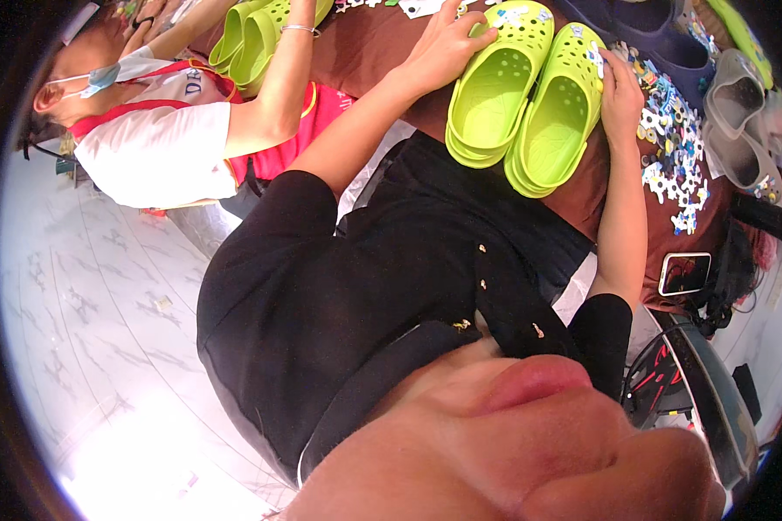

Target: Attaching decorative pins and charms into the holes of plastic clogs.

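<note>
Head view: lime-green perforated foam clogs (493,97) sit between the loosely spread left fingers (485,37) and the right fingers (613,76), whose grip I cannot tell. Both clogs already bear charms (513,15); whether more remain to add is unclear, though small blue-and-white plastic pieces (669,169) lie right of the right fingers.

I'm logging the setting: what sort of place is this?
Likely a small footwear workshop or stall: green clogs, a spread of small charm-like pieces on the brown cloth, and a co-worker with another green pair.
</note>
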The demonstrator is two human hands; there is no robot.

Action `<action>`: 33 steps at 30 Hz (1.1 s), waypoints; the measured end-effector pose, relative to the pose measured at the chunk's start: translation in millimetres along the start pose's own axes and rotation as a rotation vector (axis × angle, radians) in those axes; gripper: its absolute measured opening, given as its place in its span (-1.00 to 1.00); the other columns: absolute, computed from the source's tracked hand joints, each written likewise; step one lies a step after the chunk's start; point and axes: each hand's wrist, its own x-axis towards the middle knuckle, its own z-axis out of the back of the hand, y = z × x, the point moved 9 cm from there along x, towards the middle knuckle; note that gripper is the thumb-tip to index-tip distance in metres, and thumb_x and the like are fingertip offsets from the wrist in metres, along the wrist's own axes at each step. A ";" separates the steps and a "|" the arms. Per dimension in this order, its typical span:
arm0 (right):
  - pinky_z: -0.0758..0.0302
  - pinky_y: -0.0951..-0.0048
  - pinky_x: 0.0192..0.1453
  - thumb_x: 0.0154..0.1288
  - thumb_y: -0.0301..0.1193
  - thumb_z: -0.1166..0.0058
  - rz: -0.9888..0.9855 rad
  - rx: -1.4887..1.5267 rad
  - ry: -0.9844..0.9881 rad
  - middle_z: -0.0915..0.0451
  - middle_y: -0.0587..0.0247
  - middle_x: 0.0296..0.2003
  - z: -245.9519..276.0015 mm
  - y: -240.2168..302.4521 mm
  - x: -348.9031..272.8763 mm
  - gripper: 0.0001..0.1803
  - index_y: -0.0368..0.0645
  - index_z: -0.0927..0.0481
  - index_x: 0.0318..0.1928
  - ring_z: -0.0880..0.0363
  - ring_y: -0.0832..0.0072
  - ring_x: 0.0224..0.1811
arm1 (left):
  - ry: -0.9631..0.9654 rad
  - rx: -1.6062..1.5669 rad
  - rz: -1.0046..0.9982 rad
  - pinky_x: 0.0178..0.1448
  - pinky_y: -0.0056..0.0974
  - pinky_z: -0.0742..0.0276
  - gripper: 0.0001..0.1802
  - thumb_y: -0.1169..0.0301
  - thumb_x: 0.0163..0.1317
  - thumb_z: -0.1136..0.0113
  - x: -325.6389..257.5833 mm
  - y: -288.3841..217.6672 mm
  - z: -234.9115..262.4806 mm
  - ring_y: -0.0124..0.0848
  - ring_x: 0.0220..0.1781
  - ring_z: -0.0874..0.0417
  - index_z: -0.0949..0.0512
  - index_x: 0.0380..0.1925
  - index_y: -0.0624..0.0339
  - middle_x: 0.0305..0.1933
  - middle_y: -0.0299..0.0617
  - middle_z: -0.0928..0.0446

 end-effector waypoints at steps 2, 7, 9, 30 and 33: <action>-0.52 0.32 0.12 0.45 -0.53 0.00 -0.007 -0.005 0.002 -0.66 0.04 -0.06 0.4 -1.5 0.0 -0.75 -0.20 -0.63 0.06 -0.65 0.15 0.01 | 0.004 0.010 -0.033 0.39 0.17 -0.33 -0.76 0.47 0.15 -0.18 1.9 -2.7 0.3 0.23 0.19 -0.43 -0.65 -0.17 0.25 -0.08 0.07 -0.54; -0.52 0.28 0.07 0.45 -0.48 -0.01 0.008 0.010 -0.013 -0.65 0.04 -0.11 -0.7 -0.1 1.4 -0.75 -0.15 -0.63 0.06 -0.63 0.13 -0.05 | 0.076 0.005 -0.011 0.39 0.23 -0.29 -0.79 0.45 0.21 -0.17 -3.3 6.3 -12.1 0.27 0.25 -0.39 -0.67 -0.17 0.20 -0.07 0.08 -0.54; -0.52 0.23 0.02 0.44 -0.46 -0.02 0.020 0.013 -0.027 -0.64 0.04 -0.17 1.2 -0.3 0.6 -0.75 -0.11 -0.64 0.06 -0.62 0.11 -0.10 | 0.062 -0.001 0.005 0.40 0.24 -0.27 -0.78 0.44 0.22 -0.16 -3.9 4.7 -11.7 0.28 0.27 -0.36 -0.67 -0.15 0.19 -0.05 0.09 -0.53; -0.54 0.29 0.15 0.44 -0.38 -0.10 -0.048 0.047 -0.069 -0.67 0.01 0.06 8.9 -13.6 -2.0 -0.70 -0.12 -0.62 0.12 -0.68 0.13 0.04 | 0.038 0.067 0.213 0.41 0.11 -0.28 -0.28 0.60 0.12 -0.24 -47.0 37.6 -14.9 0.11 0.33 -0.35 -0.50 0.32 -0.27 0.17 -0.01 -0.54; -0.59 0.35 -0.03 0.44 -0.37 -0.12 -0.055 0.035 -0.253 -0.73 0.05 -0.10 29.0 -18.4 -2.3 -0.72 -0.07 -0.65 0.11 -0.73 0.25 -0.15 | -0.195 -0.196 0.319 0.41 -0.08 -0.29 -0.29 0.61 0.14 -0.23 -53.7 44.4 4.5 0.04 0.06 -0.55 -0.44 0.36 -0.04 -0.08 0.02 -0.63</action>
